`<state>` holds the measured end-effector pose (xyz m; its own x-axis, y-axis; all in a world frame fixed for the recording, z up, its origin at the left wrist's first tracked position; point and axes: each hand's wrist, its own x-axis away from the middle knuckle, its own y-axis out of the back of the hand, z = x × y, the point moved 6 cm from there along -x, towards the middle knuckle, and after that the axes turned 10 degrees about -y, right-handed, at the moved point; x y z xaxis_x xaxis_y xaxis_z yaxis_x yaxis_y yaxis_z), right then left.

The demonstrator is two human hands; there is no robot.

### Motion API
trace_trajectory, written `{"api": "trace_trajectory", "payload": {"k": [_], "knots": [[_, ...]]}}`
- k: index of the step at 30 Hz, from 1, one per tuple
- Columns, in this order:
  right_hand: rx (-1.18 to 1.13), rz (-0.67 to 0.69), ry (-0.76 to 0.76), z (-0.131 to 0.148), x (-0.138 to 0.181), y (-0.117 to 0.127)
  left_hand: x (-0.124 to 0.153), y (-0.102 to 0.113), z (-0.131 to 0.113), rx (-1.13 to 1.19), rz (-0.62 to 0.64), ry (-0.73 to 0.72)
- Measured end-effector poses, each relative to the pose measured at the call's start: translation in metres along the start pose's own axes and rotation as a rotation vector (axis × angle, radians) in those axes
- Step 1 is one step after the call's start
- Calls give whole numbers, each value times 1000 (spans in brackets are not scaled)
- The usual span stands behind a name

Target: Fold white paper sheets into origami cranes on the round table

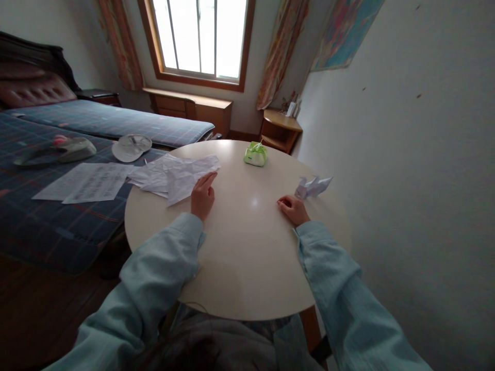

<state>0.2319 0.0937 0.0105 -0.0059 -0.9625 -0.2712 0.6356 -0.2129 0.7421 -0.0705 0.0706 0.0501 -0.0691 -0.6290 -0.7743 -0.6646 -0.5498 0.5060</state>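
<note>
I sit at a round cream table (247, 268). My left hand (203, 195) rests on the table with its fingers stretched together, the fingertips touching the edge of a crumpled white paper sheet (181, 175). My right hand (293, 208) lies on the table with its fingers curled in, holding nothing I can see. Just beyond it sits a small folded paper figure (313, 186), not touched by the hand.
A green tissue pack (256, 154) stands at the table's far side. A bed (58, 196) on the left carries printed sheets (87, 182), a white cap (131, 147) and a grey object. A white wall runs close on the right. A window and wooden cabinets stand behind.
</note>
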Motion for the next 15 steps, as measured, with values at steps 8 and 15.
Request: {"api": "trace_trajectory", "payload": {"k": [8, 15], "knots": [[12, -3, 0, 1, 0, 1, 19, -38, -33, 429, 291, -62], [15, -22, -7, 3, 0, 2, 26, -47, -38, 524, 455, 68]]}}
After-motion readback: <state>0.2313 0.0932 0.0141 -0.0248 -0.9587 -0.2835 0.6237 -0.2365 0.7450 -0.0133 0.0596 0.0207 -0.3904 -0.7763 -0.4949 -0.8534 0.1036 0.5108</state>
